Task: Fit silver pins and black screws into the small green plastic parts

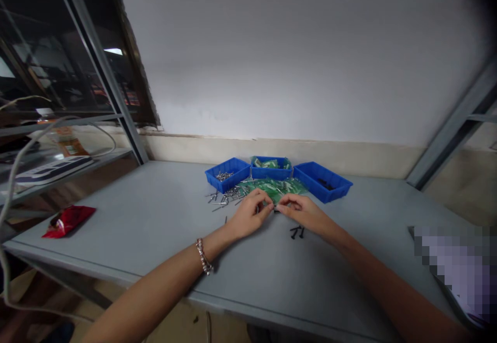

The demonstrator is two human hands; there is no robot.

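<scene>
My left hand [254, 212] and my right hand [303, 211] meet fingertip to fingertip over the middle of the grey table. Both are closed in a pinch on a small dark piece [276, 209], mostly covered by the fingers, whose kind I cannot make out. Just beyond the hands lie green plastic bags [274, 187]. Loose silver metal pins [229, 196] are scattered to the left of them. Several black screws [297, 232] rest on the table below my right hand.
Along the wall stand a blue bin of silver pins [210, 178], a blue bin of green bags [272, 172] and a blue bin with dark parts [334, 196]. A red packet [70, 220] lies at the left, a blurred-out flat object [454, 265] at the right. A power strip [58, 170] sits on the side shelf.
</scene>
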